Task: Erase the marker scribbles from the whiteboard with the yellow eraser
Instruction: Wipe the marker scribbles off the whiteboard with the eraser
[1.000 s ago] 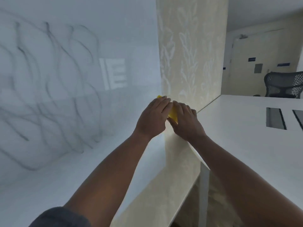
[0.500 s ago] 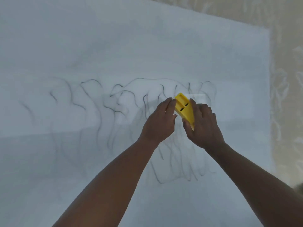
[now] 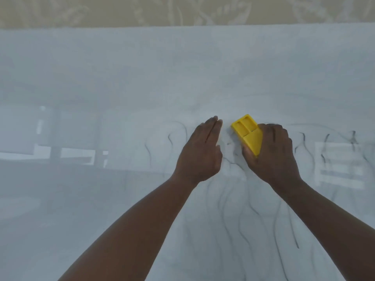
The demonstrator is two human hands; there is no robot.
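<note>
The whiteboard [image 3: 101,78] fills almost the whole view. Thin black marker scribbles [image 3: 304,142] run across its middle and lower right. My right hand [image 3: 276,157] grips the yellow eraser [image 3: 248,134] and holds it against the board among the scribbles, its upper end sticking out past my fingers. My left hand [image 3: 203,153] sits just left of the eraser with its fingers straight and together, apart from the eraser and holding nothing; whether it touches the board I cannot tell.
A beige wall with a pale leaf pattern [image 3: 182,11] shows above the board's top edge. The glossy board carries faint reflections of room furniture [image 3: 60,145] at left and a bright window shape [image 3: 341,165] at right.
The view swung from the board's right edge to face it squarely. My left hand let go of the eraser, which is now in my right hand alone.
</note>
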